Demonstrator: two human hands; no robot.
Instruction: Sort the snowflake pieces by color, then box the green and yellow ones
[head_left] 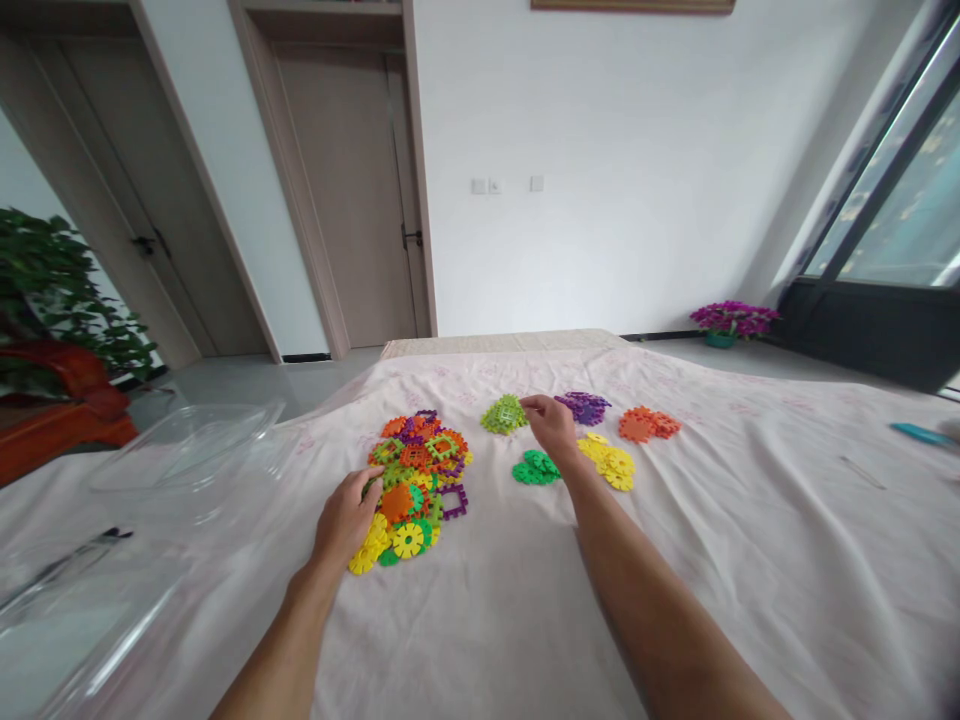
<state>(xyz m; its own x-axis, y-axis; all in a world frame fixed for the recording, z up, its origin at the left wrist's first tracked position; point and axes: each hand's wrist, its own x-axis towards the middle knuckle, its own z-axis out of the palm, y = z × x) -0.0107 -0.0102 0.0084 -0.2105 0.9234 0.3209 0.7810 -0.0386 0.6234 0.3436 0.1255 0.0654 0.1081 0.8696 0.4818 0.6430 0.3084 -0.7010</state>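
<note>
A mixed heap of plastic interlocking pieces [416, 455], flower discs and square frames in orange, yellow, green and purple, lies left of centre on the cloth. My left hand [349, 515] rests at the heap's left edge, fingers curled against the pieces; what they grip is hidden. Farther off, my right hand [551, 425] pinches at the right side of a light green pile [504, 414], a light green piece at its fingertips. Around that hand sit a purple pile [583, 407], an orange pile [646, 424], a yellow pile [611, 465] and a green pile [535, 467].
A pale cloth [480, 620] covers the surface, with creases. Clear plastic containers [187, 465] stand at the left, beside a red wooden chair arm [67, 395]. A blue object [921, 433] and a thin stick [862, 472] lie at the right.
</note>
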